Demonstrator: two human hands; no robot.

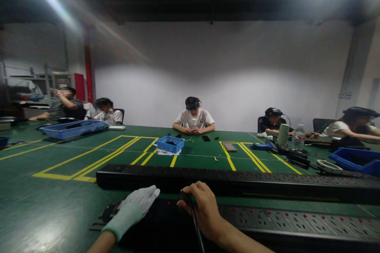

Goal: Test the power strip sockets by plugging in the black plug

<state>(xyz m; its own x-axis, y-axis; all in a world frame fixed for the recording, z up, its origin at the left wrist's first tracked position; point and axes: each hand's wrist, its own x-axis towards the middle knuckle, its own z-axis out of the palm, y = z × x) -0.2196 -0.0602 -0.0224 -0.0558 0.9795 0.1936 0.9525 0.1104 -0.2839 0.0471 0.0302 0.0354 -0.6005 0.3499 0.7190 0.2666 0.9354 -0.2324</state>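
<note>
A long black power strip (292,223) with rows of sockets and small red buttons lies closest to me. Over its left end rests my left hand (138,201), in a whitish glove with a green cuff, its fingers stretched out and holding nothing visible. My bare right hand (202,205) pinches a black plug (184,197) above the same strip. From that plug a black cord (196,223) runs down toward me; its pins are hidden. Parallel behind lies a second black power strip (127,178), touched by neither hand.
The green table (26,201) carries yellow tape lines. Beyond the strips stands a small blue basket (170,145). A long blue tray (74,128) is at far left, a blue bin (356,158) at right. Near a water bottle (298,138) lie tools. Several people sit around.
</note>
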